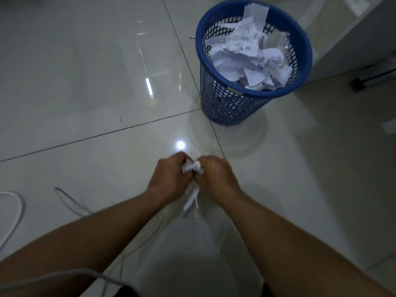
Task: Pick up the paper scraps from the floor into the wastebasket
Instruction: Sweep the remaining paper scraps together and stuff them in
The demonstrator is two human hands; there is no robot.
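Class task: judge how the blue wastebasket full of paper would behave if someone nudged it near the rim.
The wastebasket probably weighs little: its mesh wall is thin plastic and it holds only crumpled paper. It looks taller than its narrow base, so a rim push may tip it. On the glossy tiled floor it may slide instead.

Wastebasket (233, 103) blue, lattice-pattern wall. Paper scraps (246, 58) inside white, some with black print. Floor (85, 82) glossy pale grey tile, dark grout lines. Cable (12, 213) white.
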